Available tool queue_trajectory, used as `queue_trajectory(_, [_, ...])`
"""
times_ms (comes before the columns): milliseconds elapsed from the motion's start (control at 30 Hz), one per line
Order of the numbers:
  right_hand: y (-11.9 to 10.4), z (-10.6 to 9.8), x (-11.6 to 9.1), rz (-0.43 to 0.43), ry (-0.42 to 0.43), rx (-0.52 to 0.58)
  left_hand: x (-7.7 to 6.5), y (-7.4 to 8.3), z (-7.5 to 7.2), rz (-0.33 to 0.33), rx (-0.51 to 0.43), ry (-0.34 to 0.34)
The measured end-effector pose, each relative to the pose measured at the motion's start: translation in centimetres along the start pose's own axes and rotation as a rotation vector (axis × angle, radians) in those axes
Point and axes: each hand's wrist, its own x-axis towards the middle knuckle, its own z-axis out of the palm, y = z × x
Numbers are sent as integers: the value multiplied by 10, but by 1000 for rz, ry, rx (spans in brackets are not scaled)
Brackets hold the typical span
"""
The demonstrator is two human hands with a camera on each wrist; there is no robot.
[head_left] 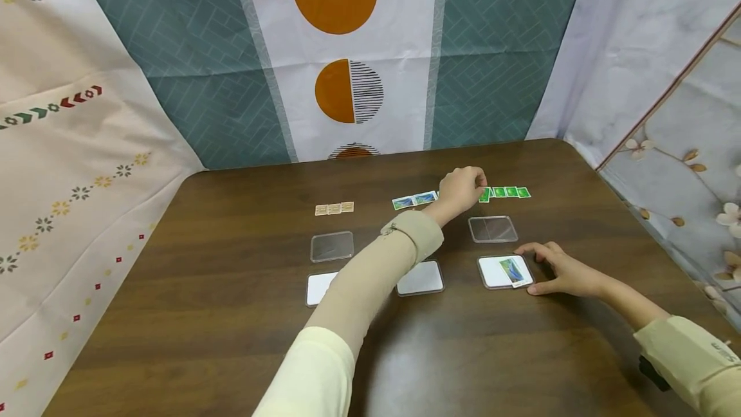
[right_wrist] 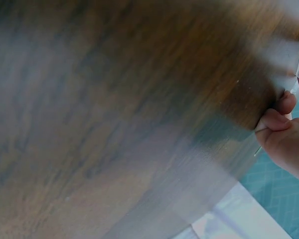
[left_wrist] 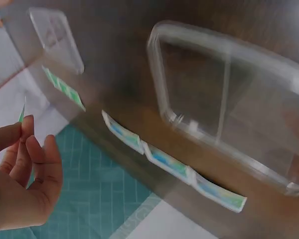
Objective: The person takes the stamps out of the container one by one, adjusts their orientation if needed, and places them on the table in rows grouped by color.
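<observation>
My left hand (head_left: 461, 188) is at the far side of the table, at the left end of a row of green stamps (head_left: 506, 192). In the left wrist view, its thumb and forefinger pinch a small green stamp (left_wrist: 22, 114), seen nearly edge-on. My right hand (head_left: 561, 269) holds the right edge of a clear plastic case (head_left: 490, 285) with thumb and forefinger. Inside the case's outline lies a white card (head_left: 491, 268). A blue-and-green stamp (head_left: 512, 271) lies tilted on that card, near its right side.
Brown stamps (head_left: 334, 208) and blue-and-green stamps (head_left: 415, 200) lie in rows farther back. Clear lids (head_left: 332, 246) (head_left: 493, 229) lie in front of the rows. White cards in cases (head_left: 320, 288) (head_left: 420, 278) are nearer, partly behind my left arm.
</observation>
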Motion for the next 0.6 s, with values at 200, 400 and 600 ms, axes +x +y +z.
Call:
queue_trajectory(200, [-1, 3, 1, 7, 10, -14, 17, -2, -1, -89, 4, 14])
queue_trajectory(400, [1, 3, 3, 11, 8, -19, 27, -10, 18, -203, -9, 48])
queue_trajectory(600, [2, 1, -2, 3, 9, -6, 32, -8, 38, -294, -32, 33])
